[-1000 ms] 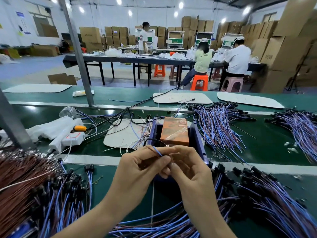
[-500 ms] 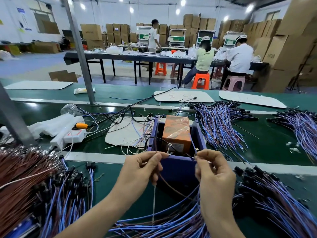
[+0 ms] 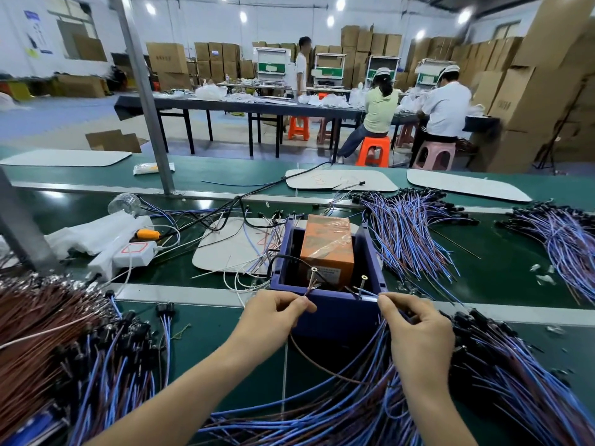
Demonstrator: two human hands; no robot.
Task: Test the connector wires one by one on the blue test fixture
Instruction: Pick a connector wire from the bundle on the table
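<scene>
The blue test fixture, an open box with an orange block inside, stands on the green bench in front of me. Two metal pins rise from its near side. My left hand pinches the brown end of a connector wire and holds its tip against the left pin. My right hand pinches the wire's other, blue end at the right pin. The wire sags in a loop below the box between both hands.
Piles of blue and brown connector wires lie at left, front right and behind right. A white power strip and a grey mat sit left of the box. People work at a far table.
My hands, joined over one wire a second ago, have moved apart. Each now holds a wire end at a fixture pin.
</scene>
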